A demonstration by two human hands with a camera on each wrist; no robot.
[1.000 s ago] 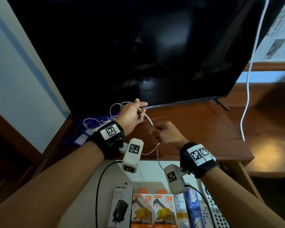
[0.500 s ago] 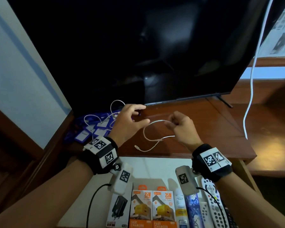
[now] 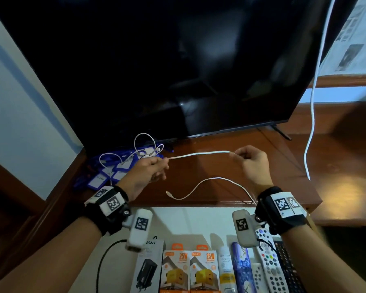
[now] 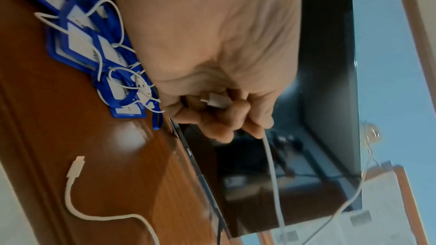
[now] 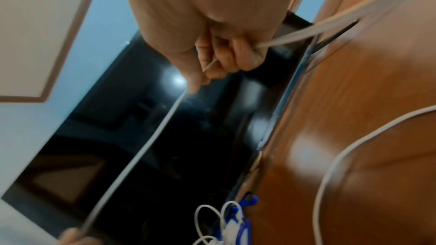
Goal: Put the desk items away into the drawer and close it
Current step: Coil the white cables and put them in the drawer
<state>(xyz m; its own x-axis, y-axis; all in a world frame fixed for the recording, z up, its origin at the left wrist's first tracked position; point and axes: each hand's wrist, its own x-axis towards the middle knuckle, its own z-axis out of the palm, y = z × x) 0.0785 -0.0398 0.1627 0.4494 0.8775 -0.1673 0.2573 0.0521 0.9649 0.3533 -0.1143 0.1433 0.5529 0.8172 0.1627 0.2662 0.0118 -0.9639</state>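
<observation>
I have the thin white charging cable stretched nearly straight between my hands above the glossy brown wooden surface: my left hand has its fingers curled round the plug end, which shows white inside the fist in the left wrist view, and my right hand pinches the cable further along, with the rest trailing back past my wrist and looping over the surface to its loose connector. That trailing tail is my main worry: if I gather the cable carelessly, I expect the free end could drag off the front edge or snag on the wrist camera. Just beside my left hand lies a heap of blue card-holder tags with a second white cable tangled on it, and a sweep that way could hook them. The open white-lined drawer below already holds boxed chargers and remotes, so a loosely coiled cable might spring up and foul the closing.
</observation>
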